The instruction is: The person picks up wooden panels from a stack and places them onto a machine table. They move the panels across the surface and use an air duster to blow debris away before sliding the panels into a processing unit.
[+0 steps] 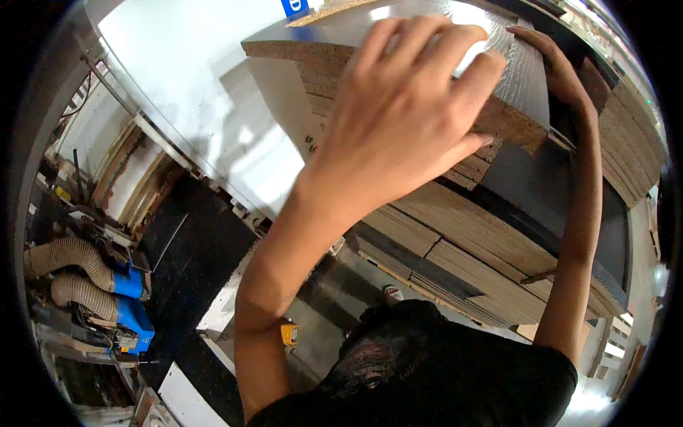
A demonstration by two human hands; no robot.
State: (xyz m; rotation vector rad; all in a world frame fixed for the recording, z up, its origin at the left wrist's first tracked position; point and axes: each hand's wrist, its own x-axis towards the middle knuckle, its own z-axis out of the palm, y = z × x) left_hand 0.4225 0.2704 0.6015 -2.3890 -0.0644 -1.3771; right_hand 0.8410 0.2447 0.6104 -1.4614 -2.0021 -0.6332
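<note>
A short stack of particleboard panels (331,78) with shiny grey wood-grain faces lies at the top middle. My left hand (409,107) is over the near side of this stack. Its fingers are bent and spaced apart, its thumb is held away, and nothing shows in its grasp; whether the fingertips touch the top panel (526,82) is hard to tell. On the far right, my right hand (558,67) reaches along that panel's right edge, fingers stretched out against it. The underside of the right hand is hidden.
Longer dark-faced boards (491,263) are piled below the short stack. Another board pile (629,142) stands at right. A white machine surface (178,78) fills the upper left. Ribbed hoses (78,260) join blue machine parts (135,320) at lower left. A pallet (612,345) lies at right.
</note>
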